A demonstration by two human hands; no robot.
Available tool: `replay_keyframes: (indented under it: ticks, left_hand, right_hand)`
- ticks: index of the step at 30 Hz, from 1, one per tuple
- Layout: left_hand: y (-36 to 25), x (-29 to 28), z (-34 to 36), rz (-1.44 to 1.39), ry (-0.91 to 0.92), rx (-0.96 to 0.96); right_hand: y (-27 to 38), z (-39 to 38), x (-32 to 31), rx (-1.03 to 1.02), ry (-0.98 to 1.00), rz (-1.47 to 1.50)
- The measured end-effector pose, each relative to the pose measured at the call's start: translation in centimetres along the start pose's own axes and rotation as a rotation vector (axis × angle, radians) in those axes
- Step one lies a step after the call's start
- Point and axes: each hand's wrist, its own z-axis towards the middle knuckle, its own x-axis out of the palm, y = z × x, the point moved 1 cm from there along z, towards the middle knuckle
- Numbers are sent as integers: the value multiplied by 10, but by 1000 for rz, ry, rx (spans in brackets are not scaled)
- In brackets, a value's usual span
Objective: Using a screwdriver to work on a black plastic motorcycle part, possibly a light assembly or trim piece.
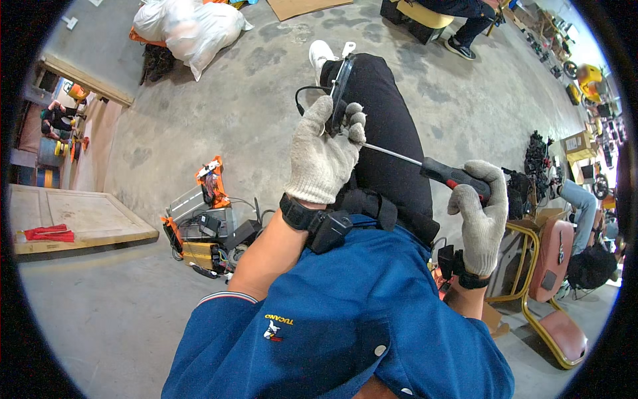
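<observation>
My left hand point(324, 149), in a pale knitted glove, grips a narrow dark part with a metal edge and tab point(341, 83) held upright over my black-trousered leg point(389, 106). A black cable point(299, 100) loops from its left side. My right hand point(482, 209), gloved alike, is closed on a screwdriver point(455, 179) with a black and red handle. The long steel shaft points left, its tip hidden at the fingers of my left hand.
At lower left on the floor lie orange-cased electronic parts point(206, 233) with cables, beside a wooden panel point(86, 219). White sacks point(193, 36) sit top left. A pink-padded chair point(555, 263) stands right, near a person's jeans-clad leg point(581, 213). Another seated person's leg point(475, 26) shows at top right.
</observation>
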Motion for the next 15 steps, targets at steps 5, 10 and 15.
replay_keyframes:
  ticks: [5,10,15]
  left_hand:
    - [-1,0,0,-41,4,-18]
    - [-2,-2,2,-61,22,-19]
    - [-2,-1,1,-25,27,-2]
  right_hand:
    - [1,-1,5,-20,-2,11]
    - [-1,0,5,-31,18,15]
    - [-1,0,6,-18,4,-5]
